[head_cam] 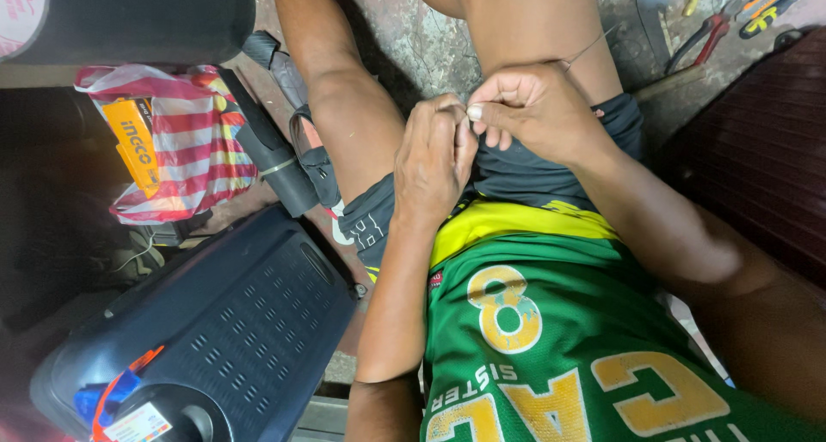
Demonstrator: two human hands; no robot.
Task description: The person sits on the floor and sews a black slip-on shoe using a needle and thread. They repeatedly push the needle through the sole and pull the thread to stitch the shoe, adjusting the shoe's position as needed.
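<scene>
Your two hands meet over your lap, and whatever they pinch is almost wholly hidden between the fingertips. Only a thin wire (588, 46) shows, running up and to the right from your right hand (535, 107) across your thigh; it is pale, hair-fine and hard to follow, and its far end fades against the concrete floor (422, 38). Your right hand is closed narrow, thumb and forefinger pressed together on the wire's near end. Your left hand (433, 162) is curled tight too, its fingertips touching those of the right, but you cannot tell from here whether it grips the same wire or some small piece behind the knuckles.

Below the hands lie your dark shorts (516, 175) and a green and yellow jersey (551, 322), which is cut off at the bottom edge.

On the left, a red and white striped plastic bag (198, 141) sits open on the floor with an orange box (136, 141) standing in it; the rest of its contents are out of sight. Just beside it leans a dark tube (271, 150). In the lower left stands a dark blue plastic case (232, 330) with rows of slots, its lid shut, so nothing inside can be seen; a strip of orange tape (125, 382) hangs on its near corner.

At the top right, partly cut off, red-handled pliers (701, 38) and several yellow-and-black tools (770, 3) lie on the floor, well apart from your hands.
</scene>
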